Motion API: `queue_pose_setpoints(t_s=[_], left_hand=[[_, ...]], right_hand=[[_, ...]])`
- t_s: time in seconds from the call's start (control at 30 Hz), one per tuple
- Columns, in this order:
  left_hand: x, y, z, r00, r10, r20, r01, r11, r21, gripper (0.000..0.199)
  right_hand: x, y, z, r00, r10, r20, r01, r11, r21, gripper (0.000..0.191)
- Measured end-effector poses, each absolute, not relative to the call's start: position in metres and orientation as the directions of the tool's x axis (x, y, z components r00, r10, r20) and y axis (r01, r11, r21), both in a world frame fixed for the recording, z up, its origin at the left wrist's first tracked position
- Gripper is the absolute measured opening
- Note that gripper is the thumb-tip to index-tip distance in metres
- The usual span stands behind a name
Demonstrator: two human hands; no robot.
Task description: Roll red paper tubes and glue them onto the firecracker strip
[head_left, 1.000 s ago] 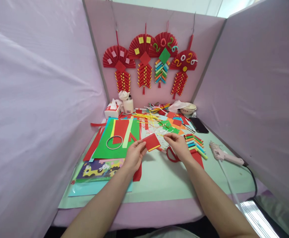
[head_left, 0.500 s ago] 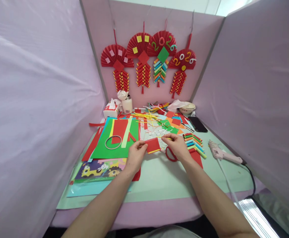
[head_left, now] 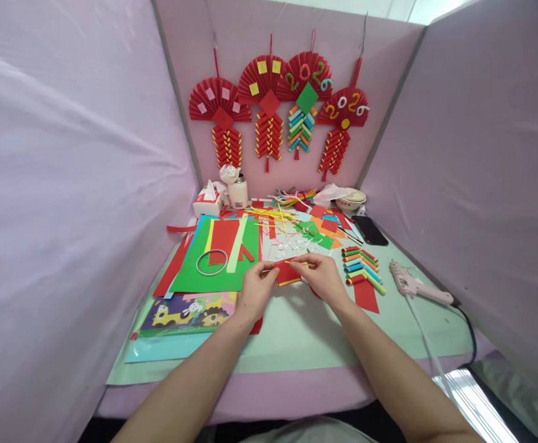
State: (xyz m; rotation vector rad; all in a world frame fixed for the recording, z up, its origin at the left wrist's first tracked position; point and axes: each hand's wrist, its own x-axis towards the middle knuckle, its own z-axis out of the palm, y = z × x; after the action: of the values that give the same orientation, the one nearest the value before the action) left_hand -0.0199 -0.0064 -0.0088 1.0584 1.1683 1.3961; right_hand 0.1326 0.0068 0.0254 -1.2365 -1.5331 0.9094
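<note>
My left hand (head_left: pixel 256 290) pinches the left side of a small red paper piece (head_left: pixel 289 275), held just above the table. A yellow strip runs along the paper's near edge. Between the fingertips of my right hand (head_left: pixel 323 277) is a thin yellow paper strip (head_left: pixel 288 262), lying across or just over the far edge of the red piece; whether it touches cannot be made out. Red-handled scissors are almost wholly hidden beneath my right hand. To the right lie colourful rolled paper tubes (head_left: pixel 359 264) in a chevron, with a red paper piece (head_left: pixel 367 299) below them.
A glue gun (head_left: pixel 411 284) with its cord and a black phone (head_left: pixel 371 231) lie right. Stacked coloured sheets (head_left: pixel 190 282) bear a ring (head_left: pixel 198 269) at left. Paper scraps (head_left: pixel 312 231), a tissue box (head_left: pixel 208 204) and a bowl (head_left: pixel 352 200) stand behind. Fan decorations (head_left: pixel 306 74) hang on the back wall.
My right hand has moved left, bringing the yellow strip over the far edge of the red paper. My left hand still grips the paper. The scissors are now mostly covered.
</note>
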Motion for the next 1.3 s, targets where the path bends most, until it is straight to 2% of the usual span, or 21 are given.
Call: queue_pose_setpoints(t_s=[0.17,0.5,0.87,1.3], left_hand=[[-0.019,-0.008,-0.009,-0.111,0.991,0.074,-0.108,-0.086,0.99,0.019],[-0.015,-0.013,0.0,-0.108,0.99,0.087,-0.1,-0.097,0.99,0.014],[-0.015,-0.014,0.001,-0.118,0.988,0.102,-0.1,-0.114,0.988,0.013],[-0.016,-0.016,0.004,-0.095,0.986,0.136,0.016,-0.135,0.991,0.013]], right_hand=[[0.122,0.002,0.022,-0.088,0.942,0.323,0.376,0.332,-0.865,0.017],[0.116,0.004,0.017,-0.055,0.91,0.412,0.459,0.389,-0.799,0.014],[0.114,0.002,0.014,-0.004,0.917,0.4,0.491,0.35,-0.798,0.019],[0.112,0.001,0.013,0.013,0.915,0.402,0.509,0.34,-0.791,0.019]])
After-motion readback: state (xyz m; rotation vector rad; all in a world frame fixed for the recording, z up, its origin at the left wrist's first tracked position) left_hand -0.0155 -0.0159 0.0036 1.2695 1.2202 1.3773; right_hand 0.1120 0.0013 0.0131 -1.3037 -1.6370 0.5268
